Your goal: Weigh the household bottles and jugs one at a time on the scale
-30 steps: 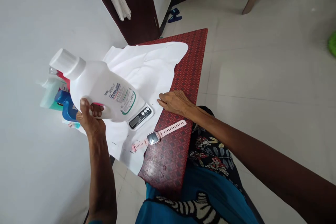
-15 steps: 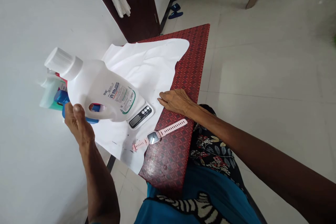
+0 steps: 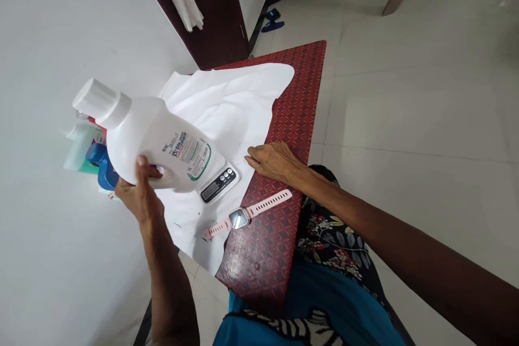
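A large white laundry disinfectant bottle (image 3: 152, 124) with a white cap and a printed label stands on a small digital kitchen scale (image 3: 220, 185). My left hand (image 3: 141, 194) is closed around the bottle's handle, its thumb across the near side and its fingers partly hidden behind. On the table's right side, my right hand (image 3: 271, 161) rests by the edge of the white sheet (image 3: 239, 97), its fingers loosely curled together and nothing visible in them. Between my arms lies a smartwatch (image 3: 238, 218) with a pink strap, partly on the sheet.
A red patterned table (image 3: 304, 81) carries the sheet. Behind the big bottle are a blue bottle (image 3: 106, 170) and a green translucent container (image 3: 80, 154), close to the white wall (image 3: 48, 54). Blue slippers (image 3: 272, 21) lie on the tiled floor by the door.
My left hand has moved right, from beside the bottle's handle onto it, and has closed around it. My right hand stays in the same place on the table.
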Motion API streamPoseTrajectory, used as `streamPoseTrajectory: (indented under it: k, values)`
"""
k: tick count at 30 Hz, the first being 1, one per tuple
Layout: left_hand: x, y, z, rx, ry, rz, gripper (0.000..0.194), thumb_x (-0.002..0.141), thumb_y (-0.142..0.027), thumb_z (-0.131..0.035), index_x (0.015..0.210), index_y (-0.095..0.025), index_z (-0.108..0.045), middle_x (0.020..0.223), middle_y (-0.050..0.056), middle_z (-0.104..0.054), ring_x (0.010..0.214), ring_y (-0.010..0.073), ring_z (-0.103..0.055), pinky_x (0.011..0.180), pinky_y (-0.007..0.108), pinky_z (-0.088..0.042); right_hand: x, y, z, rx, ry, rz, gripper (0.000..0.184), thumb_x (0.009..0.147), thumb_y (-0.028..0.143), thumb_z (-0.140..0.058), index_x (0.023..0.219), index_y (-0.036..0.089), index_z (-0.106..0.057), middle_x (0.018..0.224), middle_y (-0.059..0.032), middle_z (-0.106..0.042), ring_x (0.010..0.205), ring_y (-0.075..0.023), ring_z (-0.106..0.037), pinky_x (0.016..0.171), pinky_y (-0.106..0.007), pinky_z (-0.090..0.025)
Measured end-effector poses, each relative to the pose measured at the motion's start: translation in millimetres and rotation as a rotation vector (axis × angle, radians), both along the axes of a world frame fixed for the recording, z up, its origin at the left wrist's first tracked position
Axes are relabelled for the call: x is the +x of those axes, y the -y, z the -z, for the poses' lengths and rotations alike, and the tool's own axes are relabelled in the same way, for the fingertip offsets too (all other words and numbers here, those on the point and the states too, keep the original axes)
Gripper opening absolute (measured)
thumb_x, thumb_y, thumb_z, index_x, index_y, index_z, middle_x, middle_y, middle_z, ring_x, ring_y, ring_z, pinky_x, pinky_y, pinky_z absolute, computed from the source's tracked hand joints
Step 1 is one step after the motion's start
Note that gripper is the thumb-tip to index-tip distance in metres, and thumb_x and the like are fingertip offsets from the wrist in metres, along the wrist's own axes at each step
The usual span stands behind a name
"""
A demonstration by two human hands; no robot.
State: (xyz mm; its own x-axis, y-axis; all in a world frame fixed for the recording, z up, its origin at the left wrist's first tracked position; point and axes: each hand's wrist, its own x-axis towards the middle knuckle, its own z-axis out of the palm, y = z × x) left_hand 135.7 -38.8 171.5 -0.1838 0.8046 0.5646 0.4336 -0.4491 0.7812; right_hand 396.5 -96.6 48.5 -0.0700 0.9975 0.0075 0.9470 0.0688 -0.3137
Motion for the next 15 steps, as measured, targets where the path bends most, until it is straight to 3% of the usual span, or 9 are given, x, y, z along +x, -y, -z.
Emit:
streamPoseTrajectory:
  k: [3, 5, 10, 13, 15]
  values:
    - [18, -13, -4.9, -0.035, 0.244, 0.019, 0.056, 0.066, -0.059, -0.087, 0.066, -0.023, -0.043, 0.053, -0.009, -0.035, 0.047, 0.0082, -0.031, 0.047, 0.028, -0.030, 1, 0, 0.4, 0.006, -0.003, -0.002, 0.042, 0.114, 0.035, -0.039, 0.118, 0.014, -0.076, 0.114, -0.0157, -0.082, 0.096, -0.0283, -0.077, 0.068, -0.033, -0.034]
    - [27, -28, -10.9, -0.018, 0.307, 0.004, 0.057, 0.064, -0.058, -0.088, 0.067, -0.024, -0.042, 0.054, -0.010, -0.033, 0.047, 0.0073, -0.030, 0.044, 0.026, -0.026, 1, -1, 1.3, 0.010, -0.006, 0.001, 0.042, 0.114, 0.035, -0.040, 0.117, 0.014, -0.076, 0.112, -0.0153, -0.082, 0.096, -0.0280, -0.077, 0.068, -0.033, -0.034]
    - [48, -86, -19.0, 0.073, 0.293, -0.057, 0.046, 0.079, -0.057, -0.078, 0.076, -0.022, -0.048, 0.056, -0.009, -0.039, 0.047, 0.0071, -0.034, 0.042, 0.024, -0.029, 1, -2, 3.2, 0.004, -0.006, 0.011, 0.042, 0.115, 0.036, -0.040, 0.117, 0.014, -0.076, 0.111, -0.0150, -0.083, 0.099, -0.0290, -0.078, 0.069, -0.033, -0.036]
    - [59, -125, -11.3, 0.080, 0.275, -0.114, 0.039, 0.083, -0.049, -0.078, 0.077, -0.020, -0.052, 0.058, -0.007, -0.043, 0.050, 0.0079, -0.038, 0.044, 0.024, -0.033, 0, -2, 2.6, 0.006, -0.017, 0.017, 0.042, 0.114, 0.036, -0.040, 0.117, 0.015, -0.077, 0.111, -0.0157, -0.083, 0.099, -0.0285, -0.078, 0.070, -0.032, -0.038]
    - [61, -149, -0.8, 0.066, 0.278, -0.131, 0.038, 0.082, -0.050, -0.079, 0.082, -0.018, -0.058, 0.064, -0.004, -0.050, 0.057, 0.0110, -0.048, 0.050, 0.026, -0.043, 0, -2, 1.8, 0.005, -0.025, 0.015, 0.041, 0.114, 0.035, -0.041, 0.116, 0.015, -0.077, 0.110, -0.0161, -0.083, 0.097, -0.0275, -0.078, 0.070, -0.032, -0.039]
